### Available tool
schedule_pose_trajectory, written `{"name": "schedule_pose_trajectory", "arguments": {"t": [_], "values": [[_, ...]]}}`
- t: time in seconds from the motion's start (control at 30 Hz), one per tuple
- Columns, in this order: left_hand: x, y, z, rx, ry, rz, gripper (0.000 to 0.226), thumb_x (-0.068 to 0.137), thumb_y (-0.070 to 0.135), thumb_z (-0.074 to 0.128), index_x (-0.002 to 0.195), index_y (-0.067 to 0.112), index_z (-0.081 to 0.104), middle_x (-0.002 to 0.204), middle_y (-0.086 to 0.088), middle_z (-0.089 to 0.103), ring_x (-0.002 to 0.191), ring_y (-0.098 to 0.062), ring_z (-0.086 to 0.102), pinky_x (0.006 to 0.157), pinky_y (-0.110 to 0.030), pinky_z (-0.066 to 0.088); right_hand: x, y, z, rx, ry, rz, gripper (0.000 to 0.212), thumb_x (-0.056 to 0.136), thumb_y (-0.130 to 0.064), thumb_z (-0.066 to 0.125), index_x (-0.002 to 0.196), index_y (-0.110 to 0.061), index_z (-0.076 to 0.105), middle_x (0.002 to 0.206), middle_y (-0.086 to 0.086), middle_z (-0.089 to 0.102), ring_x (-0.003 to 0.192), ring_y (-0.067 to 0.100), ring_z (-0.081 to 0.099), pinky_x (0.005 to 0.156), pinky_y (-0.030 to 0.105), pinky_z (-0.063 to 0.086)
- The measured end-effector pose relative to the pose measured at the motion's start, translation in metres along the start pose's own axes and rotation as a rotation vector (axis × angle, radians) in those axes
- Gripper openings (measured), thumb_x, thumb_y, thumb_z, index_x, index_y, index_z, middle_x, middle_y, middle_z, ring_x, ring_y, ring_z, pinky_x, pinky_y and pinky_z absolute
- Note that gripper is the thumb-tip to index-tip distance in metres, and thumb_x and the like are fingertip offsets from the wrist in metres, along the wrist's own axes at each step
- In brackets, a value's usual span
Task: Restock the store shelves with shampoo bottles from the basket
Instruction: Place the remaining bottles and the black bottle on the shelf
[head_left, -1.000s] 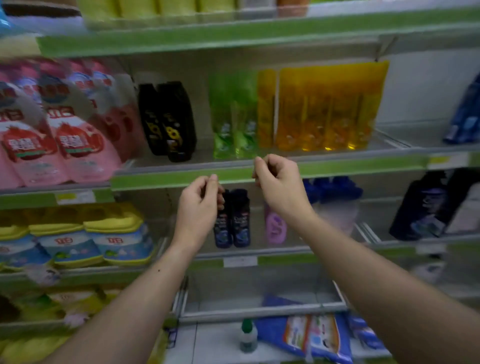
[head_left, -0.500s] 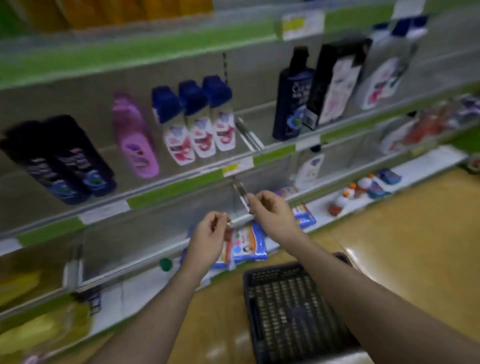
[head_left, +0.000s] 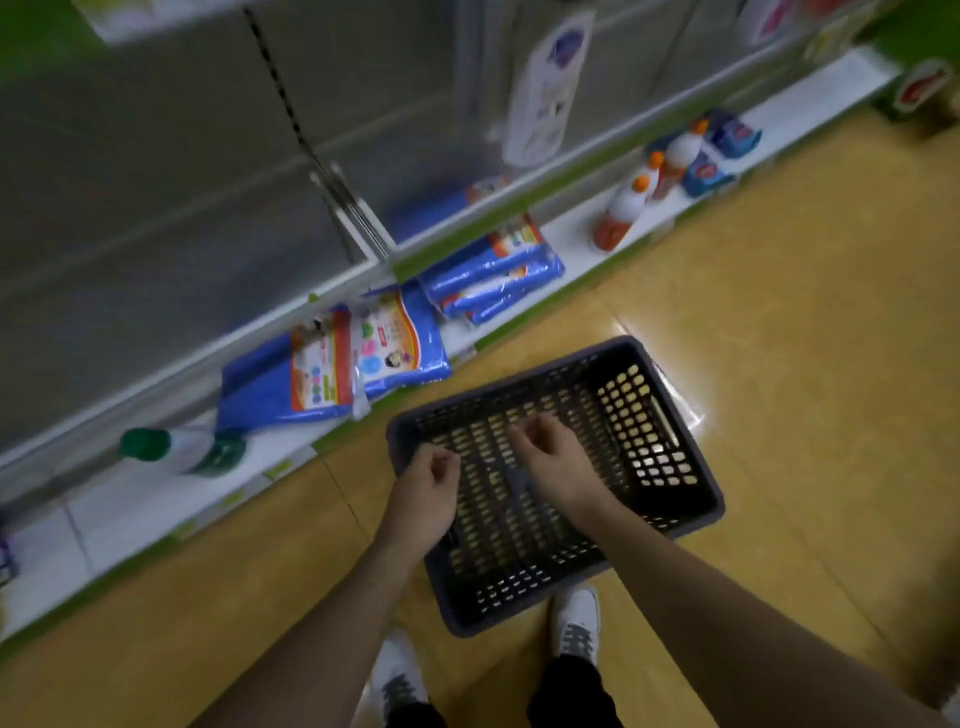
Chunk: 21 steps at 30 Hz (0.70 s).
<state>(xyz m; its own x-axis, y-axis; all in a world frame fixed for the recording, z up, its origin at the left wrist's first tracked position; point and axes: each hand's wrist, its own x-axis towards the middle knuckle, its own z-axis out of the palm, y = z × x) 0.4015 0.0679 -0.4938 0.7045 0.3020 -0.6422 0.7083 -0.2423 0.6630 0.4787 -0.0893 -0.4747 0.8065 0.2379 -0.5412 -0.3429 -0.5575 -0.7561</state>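
Mesh basket (head_left: 519, 603) on the floor, no shampoo bottles showing inside | left hand (head_left: 423, 499) over its near-left rim, right hand (head_left: 553, 462) above its middle, fingers of both loosely curled, grasping nothing | blue packs (head_left: 374, 353) on bottom shelf (head_left: 571, 234) just beyond | step: reaching for stock, seemingly spent | next: confirm empty, then lift away.

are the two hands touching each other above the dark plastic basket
Apart: the head view shows dark plastic basket mesh between left hand and right hand.
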Motion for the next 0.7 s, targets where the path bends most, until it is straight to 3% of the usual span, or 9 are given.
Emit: {"name": "schedule_pose_trajectory", "arguments": {"t": [0.07,0.17,0.3,0.43,0.5,0.57,0.7], "values": [[0.023,-0.022,0.03,0.05,-0.019,-0.072,0.023,0.105,0.039,0.041,0.112,0.021,0.053,0.105,-0.004,0.064,0.076,-0.018,0.059,0.055,-0.03,0.041,0.02,0.045,0.016,0.0,-0.078,0.05,0.016,0.1,-0.036,0.056,0.097,-0.021,0.059,0.082,-0.008,0.058,0.075,0.007,0.055,0.071,0.026,0.043],[0.061,-0.061,0.07,0.126,-0.029,-0.199,0.033,0.106,0.035,0.04,0.131,0.015,0.048,0.12,-0.009,0.059,0.086,-0.023,0.057,0.053,-0.027,0.036,0.05,0.106,0.044,-0.006,-0.168,0.148,0.025,0.101,-0.041,0.053,0.115,-0.02,0.057,0.099,-0.003,0.062,0.092,0.016,0.06,0.084,0.034,0.05],[0.109,-0.109,0.109,0.221,-0.028,-0.251,0.039,0.105,0.029,0.04,0.139,0.011,0.039,0.137,-0.012,0.047,0.106,-0.028,0.055,0.078,-0.034,0.048,0.086,0.17,0.079,-0.002,-0.269,0.237,0.046,0.101,-0.04,0.053,0.141,-0.019,0.046,0.126,-0.003,0.06,0.117,0.019,0.057,0.092,0.029,0.046],[0.147,-0.147,0.142,0.334,-0.012,-0.353,0.048,0.102,0.022,0.045,0.145,0.008,0.03,0.146,-0.018,0.035,0.127,-0.037,0.045,0.1,-0.041,0.043,0.118,0.223,0.105,-0.005,-0.38,0.326,0.058,0.1,-0.037,0.054,0.151,-0.018,0.035,0.141,0.001,0.054,0.129,0.023,0.051,0.102,0.034,0.045],[0.159,-0.162,0.156,0.435,-0.001,-0.369,0.055,0.099,0.017,0.052,0.145,0.006,0.026,0.148,-0.019,0.029,0.132,-0.036,0.04,0.104,-0.041,0.039,0.128,0.245,0.116,-0.013,-0.413,0.351,0.064,0.095,-0.036,0.057,0.152,-0.018,0.033,0.141,0.003,0.053,0.13,0.026,0.051,0.108,0.041,0.045],[0.168,-0.176,0.168,0.567,-0.012,-0.359,0.07,0.095,0.013,0.059,0.15,0.007,0.017,0.153,-0.02,0.022,0.136,-0.035,0.034,0.108,-0.041,0.037,0.135,0.267,0.125,-0.063,-0.409,0.345,0.058,0.094,-0.031,0.06,0.146,-0.019,0.038,0.134,0.003,0.057,0.127,0.027,0.053,0.106,0.04,0.046],[0.189,-0.194,0.181,0.745,-0.036,-0.374,0.081,0.093,0.017,0.063,0.154,0.016,0.009,0.154,-0.023,0.016,0.136,-0.037,0.033,0.105,-0.042,0.041,0.143,0.297,0.131,-0.422,-0.448,0.197,0.064,0.092,-0.034,0.062,0.146,-0.016,0.033,0.141,0.016,0.043,0.134,0.037,0.037,0.111,0.046,0.038]]}}
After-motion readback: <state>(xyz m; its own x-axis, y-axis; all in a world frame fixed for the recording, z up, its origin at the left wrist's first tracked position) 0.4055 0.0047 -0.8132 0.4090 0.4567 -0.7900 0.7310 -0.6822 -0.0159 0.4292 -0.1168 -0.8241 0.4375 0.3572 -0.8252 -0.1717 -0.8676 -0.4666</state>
